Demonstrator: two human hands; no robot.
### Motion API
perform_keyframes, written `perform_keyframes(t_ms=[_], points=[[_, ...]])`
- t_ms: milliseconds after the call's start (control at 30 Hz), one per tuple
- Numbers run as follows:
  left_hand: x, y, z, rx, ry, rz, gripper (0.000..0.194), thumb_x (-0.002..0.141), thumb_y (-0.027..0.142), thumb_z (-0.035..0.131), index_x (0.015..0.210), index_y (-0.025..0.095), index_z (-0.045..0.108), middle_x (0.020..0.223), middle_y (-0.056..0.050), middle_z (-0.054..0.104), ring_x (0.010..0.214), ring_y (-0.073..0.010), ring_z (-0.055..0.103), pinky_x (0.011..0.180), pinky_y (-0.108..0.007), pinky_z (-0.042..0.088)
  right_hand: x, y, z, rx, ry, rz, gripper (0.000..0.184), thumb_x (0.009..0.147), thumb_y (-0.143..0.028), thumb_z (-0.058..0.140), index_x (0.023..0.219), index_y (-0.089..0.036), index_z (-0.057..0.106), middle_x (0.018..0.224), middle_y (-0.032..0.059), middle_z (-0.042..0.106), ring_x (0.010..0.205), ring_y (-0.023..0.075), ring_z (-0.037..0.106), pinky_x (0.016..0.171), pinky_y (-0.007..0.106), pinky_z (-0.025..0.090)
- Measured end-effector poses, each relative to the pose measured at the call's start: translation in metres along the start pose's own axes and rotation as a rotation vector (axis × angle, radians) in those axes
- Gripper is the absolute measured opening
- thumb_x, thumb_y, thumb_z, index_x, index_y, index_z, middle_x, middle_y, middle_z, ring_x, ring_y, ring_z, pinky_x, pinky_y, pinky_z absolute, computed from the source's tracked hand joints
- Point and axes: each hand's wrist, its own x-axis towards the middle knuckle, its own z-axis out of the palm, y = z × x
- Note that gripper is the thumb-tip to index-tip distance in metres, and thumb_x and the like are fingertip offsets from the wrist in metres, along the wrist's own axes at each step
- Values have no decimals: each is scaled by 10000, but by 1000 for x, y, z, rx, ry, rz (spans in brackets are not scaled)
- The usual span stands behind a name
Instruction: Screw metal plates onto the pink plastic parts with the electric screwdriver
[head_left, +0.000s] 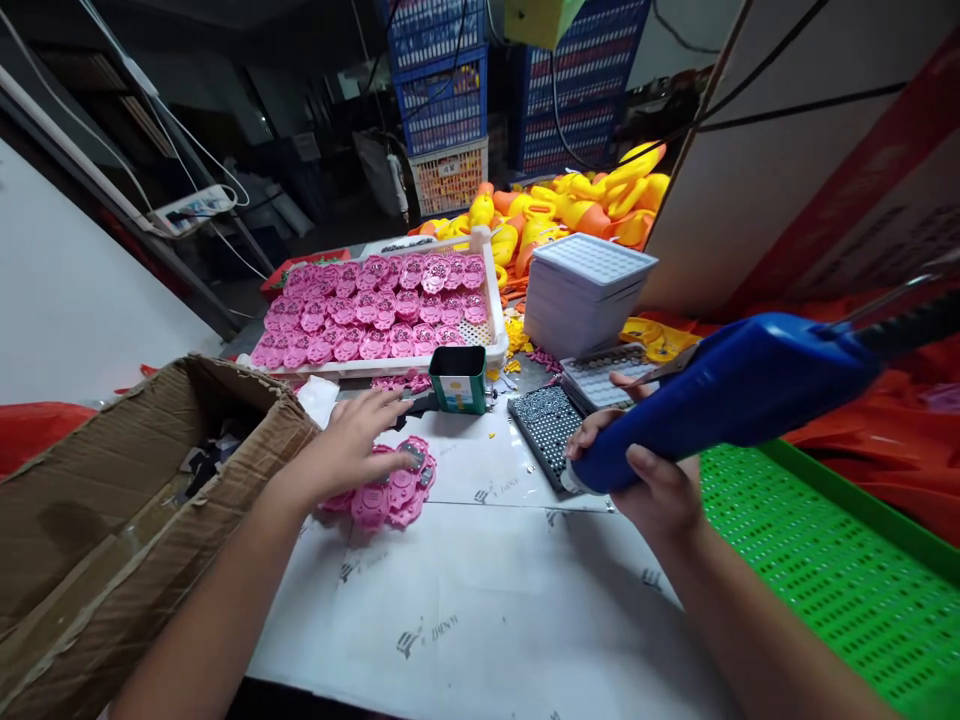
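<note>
A: Where were the scalloped pink plastic pieces?

B: On the white printed sheet covering the bench, in a small overlapping cluster under the thumb side of the left hand. That hand was much the nearer one.

A: Was it gripping them?

B: It was spread wide, palm down, thumb over the cluster. I couldn't tell whether the thumb pressed on it.

A: And the right hand?

B: Wrapped around a blue, long-bodied power tool. The tool's long axis slanted from its low tip, on the left, up to the black cable end at the right. From that tip, the pink cluster lay leftward across the sheet, with the black rectangular tray of small shiny dots just beside the tip; contact there was unclear.

A: Any writing?

B: "ZHENYI", as best I could read it, repeated on the sheet beside a small logo. The dark green open tin and the cream plastic crate bore labels too small to read, and the characters by the cardboard panel's red band were too blurred.
</note>
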Motion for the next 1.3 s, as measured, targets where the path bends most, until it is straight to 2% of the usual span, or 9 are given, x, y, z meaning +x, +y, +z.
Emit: perform_keyframes(t_ms=[100,200,333,467,667,800,967,1133,1300], points=[[50,-2,-16,43,132,-32,331,959,379,539,1222,214,651,1287,-83,649,1238,-264,552,1081,-447,416,-1,1,0,-2,6,1,584,622,-487,820,1118,-249,625,626,-2,670,522,180,633,502,321,543],[104,-11,-22,100,166,-105,258,992,309,507,1126,147,656,1174,-106,663,1129,-250,600,1000,-469,479,-1,1,0,-2,18,-2,582,628,-492,816,1120,-252,620,631,-2,667,536,178,635,523,325,552],[166,-17,-20,163,88,-93,335,957,368,603,1225,169,586,1242,-93,604,1063,-223,623,907,-442,547,-1,0,-1,-9,29,2,513,655,-498,801,1068,-251,623,656,0,660,551,172,637,530,323,551],[216,-7,-17,222,-6,-49,322,964,360,591,1230,179,588,1263,-96,595,1079,-226,615,918,-443,544,-1,2,-6,-31,13,15,473,690,-507,773,1054,-247,618,692,8,651,581,178,645,549,334,547],[269,17,-14,272,-161,33,349,959,368,597,1250,178,577,1292,-100,579,1108,-240,604,934,-460,536,-4,9,-18,-76,-38,26,361,723,-534,725,865,-209,661,746,47,641,644,192,644,598,352,548],[279,23,-9,288,-245,65,342,961,367,594,1247,180,580,1288,-98,582,1103,-238,607,932,-456,538,-4,6,-19,-85,-49,20,342,729,-507,729,909,-224,663,762,42,651,662,183,644,618,332,549],[267,24,-10,284,-261,106,338,961,366,593,1246,184,583,1307,-100,573,1128,-243,595,955,-468,524,-2,1,-13,-67,-34,2,400,708,-492,753,995,-242,628,758,23,658,644,179,643,618,337,554],[242,22,-26,225,-177,161,379,971,378,567,1298,186,563,1426,-114,505,1288,-290,500,1069,-549,420,-2,-2,-6,-66,-17,8,343,701,-524,745,809,-209,661,715,34,643,620,177,642,582,341,546],[194,22,-55,158,-55,207,464,1017,374,362,1416,180,496,1553,-104,402,1449,-275,321,1197,-488,233,0,-10,2,-38,24,6,402,646,-553,776,771,-194,646,674,29,627,556,173,630,527,343,526]])
